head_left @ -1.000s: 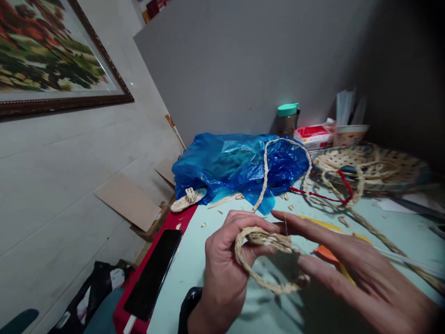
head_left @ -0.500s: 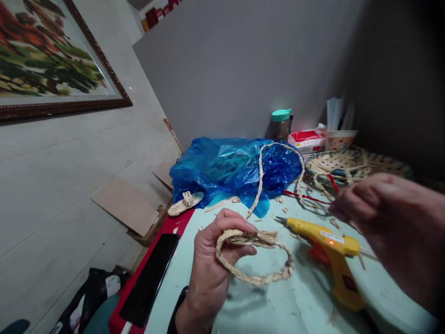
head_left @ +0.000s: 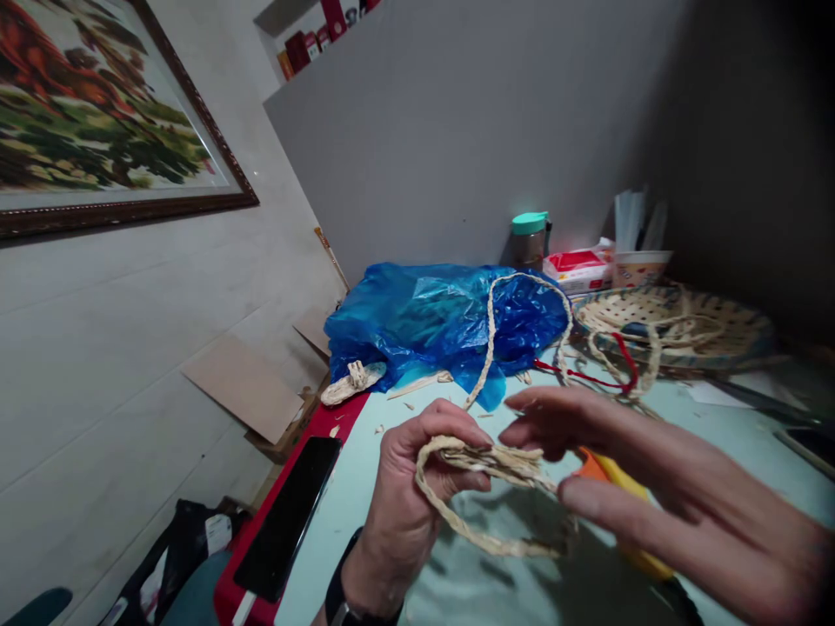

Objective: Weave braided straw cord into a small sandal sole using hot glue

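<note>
My left hand [head_left: 417, 487] is closed round a loop of braided straw rope [head_left: 486, 487], held just above the pale green table [head_left: 384, 487]. My right hand [head_left: 652, 487] comes in from the right with fingers stretched out, its fingertips touching the frayed straw at the top of the loop. Under my right hand lies a yellow glue gun [head_left: 626, 496], mostly hidden. A long braided straw cord [head_left: 490, 335] runs from the table over a blue plastic bag [head_left: 444, 317].
A black phone [head_left: 287, 517] lies at the table's red left edge. A woven basket [head_left: 678, 322] with straw and a red cord sits at the back right. Behind stand a green-lidded jar [head_left: 527, 239], a red box [head_left: 577, 265] and a paper cup [head_left: 639, 265]. Cardboard [head_left: 244, 387] lies below.
My right hand, drawn back to the right half a second ago, has returned to the straw loop and now covers the glue gun. My left hand keeps hold of the loop.
</note>
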{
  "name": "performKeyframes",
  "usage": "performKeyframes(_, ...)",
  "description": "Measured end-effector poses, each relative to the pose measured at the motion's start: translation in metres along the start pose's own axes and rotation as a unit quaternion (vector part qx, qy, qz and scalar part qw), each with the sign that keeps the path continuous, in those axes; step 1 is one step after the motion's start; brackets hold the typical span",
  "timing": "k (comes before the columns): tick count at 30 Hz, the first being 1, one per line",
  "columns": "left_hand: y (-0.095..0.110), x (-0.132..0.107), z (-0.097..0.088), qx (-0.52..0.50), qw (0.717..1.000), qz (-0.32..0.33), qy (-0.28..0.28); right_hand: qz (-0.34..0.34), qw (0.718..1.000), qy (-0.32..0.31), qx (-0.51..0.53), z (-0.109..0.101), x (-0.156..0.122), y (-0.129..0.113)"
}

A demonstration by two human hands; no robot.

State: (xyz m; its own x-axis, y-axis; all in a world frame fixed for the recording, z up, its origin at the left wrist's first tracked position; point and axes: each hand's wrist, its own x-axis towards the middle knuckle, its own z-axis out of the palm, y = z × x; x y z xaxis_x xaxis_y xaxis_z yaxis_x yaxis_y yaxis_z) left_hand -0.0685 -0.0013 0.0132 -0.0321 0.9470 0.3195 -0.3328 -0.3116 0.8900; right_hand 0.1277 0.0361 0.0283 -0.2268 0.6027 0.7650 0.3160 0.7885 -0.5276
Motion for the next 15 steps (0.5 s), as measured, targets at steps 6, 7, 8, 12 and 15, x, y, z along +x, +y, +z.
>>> performKeyframes(6,-0.004,0.000,-0.001,0.000,0.999,-0.053,0.000,0.015,1.000,0.015,-0.006,0.023,-0.012,-0.012)
performKeyframes(7,-0.004,0.000,-0.001,-0.016,0.997,-0.071,0.018,0.014,1.000,0.010,-0.008,0.023,-0.012,-0.010)
performKeyframes(8,-0.003,0.001,0.000,-0.033,0.995,-0.088,0.042,0.012,1.000,0.002,-0.012,0.022,-0.013,-0.008)
performKeyframes(12,0.002,0.001,0.003,-0.074,0.988,-0.116,0.071,-0.039,0.996,-0.073,-0.027,0.012,-0.017,0.008)
performKeyframes(15,0.006,-0.004,0.003,-0.071,0.993,-0.098,0.007,-0.106,0.987,-0.113,-0.050,0.008,-0.020,0.018)
